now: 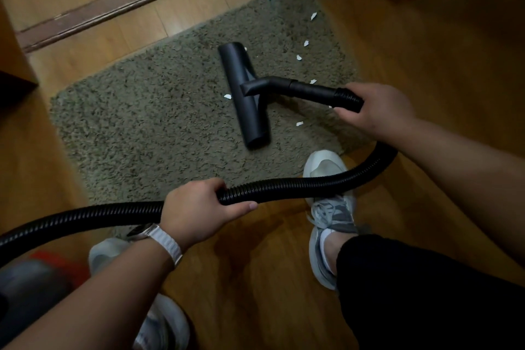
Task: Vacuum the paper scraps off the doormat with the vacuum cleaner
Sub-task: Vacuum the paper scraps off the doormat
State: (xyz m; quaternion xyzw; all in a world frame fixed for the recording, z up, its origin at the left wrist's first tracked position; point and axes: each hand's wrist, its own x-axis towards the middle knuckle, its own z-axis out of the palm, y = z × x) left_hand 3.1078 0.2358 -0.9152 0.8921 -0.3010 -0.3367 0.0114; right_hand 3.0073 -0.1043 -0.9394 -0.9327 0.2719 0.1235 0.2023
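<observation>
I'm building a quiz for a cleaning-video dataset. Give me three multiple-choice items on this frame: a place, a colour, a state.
1. Where does the nozzle rest? A. a table B. the doormat C. a stair
2. What colour are the paper scraps? A. white B. red C. blue
3. What is the left hand doing? A. hanging free B. pressing the mat C. gripping the hose
Answers: 1 B, it lies flat on the pile; 2 A, white against the mat; 3 C, it curls round the hose.
</observation>
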